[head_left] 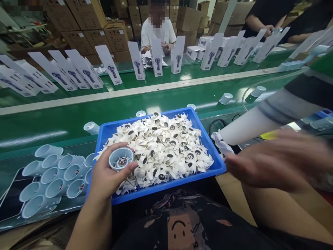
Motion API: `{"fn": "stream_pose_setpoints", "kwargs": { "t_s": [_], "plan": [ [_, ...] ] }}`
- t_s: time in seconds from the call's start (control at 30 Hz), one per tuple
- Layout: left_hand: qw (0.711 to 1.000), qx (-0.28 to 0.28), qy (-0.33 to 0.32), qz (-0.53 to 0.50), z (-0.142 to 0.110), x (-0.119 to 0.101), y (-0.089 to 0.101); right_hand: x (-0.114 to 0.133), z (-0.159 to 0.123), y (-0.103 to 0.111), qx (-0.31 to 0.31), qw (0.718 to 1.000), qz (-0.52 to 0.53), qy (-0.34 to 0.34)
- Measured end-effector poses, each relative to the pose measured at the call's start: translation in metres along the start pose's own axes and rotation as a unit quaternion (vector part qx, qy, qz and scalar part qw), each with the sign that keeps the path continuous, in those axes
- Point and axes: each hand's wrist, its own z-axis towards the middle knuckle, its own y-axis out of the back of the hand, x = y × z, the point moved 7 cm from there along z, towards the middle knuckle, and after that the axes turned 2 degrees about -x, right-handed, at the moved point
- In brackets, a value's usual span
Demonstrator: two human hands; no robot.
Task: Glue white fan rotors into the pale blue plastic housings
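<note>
My left hand had its fingers curled round a pale-blue fan housing, held open end up over the near-left corner of the blue bin. Its motor core was already in place, but I saw no impeller inside. White impellers heaped the bin, so I judged most were unused. On the table to my left, clustered housings lay tilted, several showing cores and none a visible impeller. My right hand was blurred; I couldn't tell whether its fingers gripped anything.
</note>
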Motion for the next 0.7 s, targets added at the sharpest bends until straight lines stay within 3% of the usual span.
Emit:
{"fn": "stream_pose_setpoints", "kwargs": {
  "t_s": [0.07, 0.17, 0.3, 0.4, 0.5, 0.6, 0.7],
  "plan": [
    [1.000, -0.005, 0.000, 0.002, -0.003, 0.000, 0.001, -0.005, 0.008, -0.009, -0.002, 0.994, -0.107, 0.000],
    [1.000, -0.019, 0.005, 0.006, -0.006, 0.002, 0.006, -0.025, 0.028, -0.026, 0.042, 0.978, -0.202, -0.021],
    [1.000, -0.001, 0.002, -0.006, -0.009, 0.003, 0.005, -0.047, 0.043, -0.038, 0.069, 0.971, -0.222, -0.053],
    [1.000, -0.016, -0.014, -0.020, -0.013, -0.006, 0.003, -0.042, 0.042, -0.038, 0.059, 0.986, -0.145, -0.066],
    [0.999, 0.002, -0.038, -0.039, -0.019, -0.020, -0.007, -0.019, 0.032, -0.044, 0.086, 0.994, 0.023, -0.067],
    [0.996, 0.046, -0.072, -0.023, -0.024, -0.036, -0.020, 0.010, 0.019, -0.062, 0.158, 0.962, 0.211, -0.073],
    [0.989, 0.095, -0.115, 0.008, -0.028, -0.050, -0.032, 0.028, 0.011, -0.085, 0.213, 0.917, 0.324, -0.089]
  ]
}}
